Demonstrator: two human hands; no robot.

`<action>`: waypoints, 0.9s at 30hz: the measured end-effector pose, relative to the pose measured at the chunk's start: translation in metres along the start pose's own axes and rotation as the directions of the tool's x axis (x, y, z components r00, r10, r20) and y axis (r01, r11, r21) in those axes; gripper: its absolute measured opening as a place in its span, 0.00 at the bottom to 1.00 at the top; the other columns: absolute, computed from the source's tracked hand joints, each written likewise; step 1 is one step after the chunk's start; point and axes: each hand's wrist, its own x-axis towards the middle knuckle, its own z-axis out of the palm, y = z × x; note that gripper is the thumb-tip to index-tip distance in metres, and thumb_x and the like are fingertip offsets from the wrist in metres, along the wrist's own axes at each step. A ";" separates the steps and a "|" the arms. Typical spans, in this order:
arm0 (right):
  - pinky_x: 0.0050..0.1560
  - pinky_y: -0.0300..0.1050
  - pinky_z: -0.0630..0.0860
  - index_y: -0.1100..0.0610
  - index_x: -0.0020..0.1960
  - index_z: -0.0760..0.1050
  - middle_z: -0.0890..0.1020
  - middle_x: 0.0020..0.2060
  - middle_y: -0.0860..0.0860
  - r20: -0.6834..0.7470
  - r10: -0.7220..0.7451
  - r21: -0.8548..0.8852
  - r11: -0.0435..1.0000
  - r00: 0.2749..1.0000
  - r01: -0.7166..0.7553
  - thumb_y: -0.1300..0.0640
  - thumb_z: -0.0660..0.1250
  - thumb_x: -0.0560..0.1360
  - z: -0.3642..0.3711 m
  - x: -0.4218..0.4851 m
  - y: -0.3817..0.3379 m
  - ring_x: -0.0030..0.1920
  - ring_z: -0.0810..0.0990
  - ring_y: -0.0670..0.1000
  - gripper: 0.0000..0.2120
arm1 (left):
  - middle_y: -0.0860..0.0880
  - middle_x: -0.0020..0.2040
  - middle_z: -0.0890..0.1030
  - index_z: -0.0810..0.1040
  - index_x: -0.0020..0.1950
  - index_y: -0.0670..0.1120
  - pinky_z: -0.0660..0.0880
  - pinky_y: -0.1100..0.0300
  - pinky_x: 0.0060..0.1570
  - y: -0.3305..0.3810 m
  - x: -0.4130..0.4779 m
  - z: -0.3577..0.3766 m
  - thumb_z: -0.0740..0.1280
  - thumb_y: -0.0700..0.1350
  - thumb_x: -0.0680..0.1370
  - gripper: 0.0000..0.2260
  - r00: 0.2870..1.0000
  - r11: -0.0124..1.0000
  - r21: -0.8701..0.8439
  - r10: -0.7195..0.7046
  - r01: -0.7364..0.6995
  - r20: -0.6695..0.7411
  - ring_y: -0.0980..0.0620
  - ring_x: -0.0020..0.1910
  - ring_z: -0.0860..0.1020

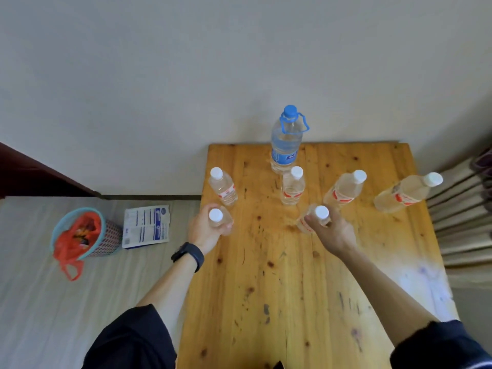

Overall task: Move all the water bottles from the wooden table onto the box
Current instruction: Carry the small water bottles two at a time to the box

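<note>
While the printed box (146, 226) lay on the floor left of the wooden table (292, 288), the left hand (206, 230) was wrapped round the edge bottle (216, 215) and the right hand (332, 230) clasped the middle bottle (320, 213). Both wanted a straight lift, clear of the neighbouring bottles (292, 187).

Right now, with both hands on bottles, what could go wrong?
The right hand grips the centre bottle close to a neighbouring bottle; a careless lift could topple it. The left hand holds the edge bottle at the wooden table's left edge, so a slip would likely drop it onto the floor.
</note>
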 end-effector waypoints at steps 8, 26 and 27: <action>0.59 0.44 0.73 0.45 0.75 0.67 0.79 0.66 0.51 0.136 -0.030 -0.052 0.998 0.990 0.037 0.38 0.72 0.72 0.011 -0.084 0.022 0.67 0.76 0.55 0.34 | 0.57 0.57 0.78 0.72 0.65 0.59 0.75 0.59 0.52 -0.020 -0.069 0.002 0.77 0.54 0.71 0.25 0.960 0.983 0.151 0.059 -0.103 0.274 0.56 0.56 0.76; 0.68 0.42 0.69 0.45 0.77 0.64 0.71 0.73 0.45 0.319 -0.067 -0.081 0.992 0.946 0.097 0.40 0.73 0.73 0.059 -0.163 0.065 0.72 0.71 0.50 0.37 | 0.59 0.65 0.77 0.74 0.68 0.58 0.66 0.67 0.60 -0.062 -0.141 0.020 0.78 0.49 0.71 0.27 0.883 0.960 0.162 0.132 -0.226 0.451 0.58 0.64 0.73; 0.68 0.41 0.68 0.45 0.78 0.63 0.71 0.73 0.45 0.313 -0.065 -0.070 0.993 0.947 0.091 0.40 0.73 0.72 0.059 -0.164 0.066 0.72 0.71 0.50 0.37 | 0.59 0.66 0.76 0.73 0.68 0.58 0.66 0.66 0.60 -0.063 -0.141 0.021 0.78 0.49 0.71 0.28 0.883 0.960 0.164 0.133 -0.229 0.451 0.57 0.65 0.72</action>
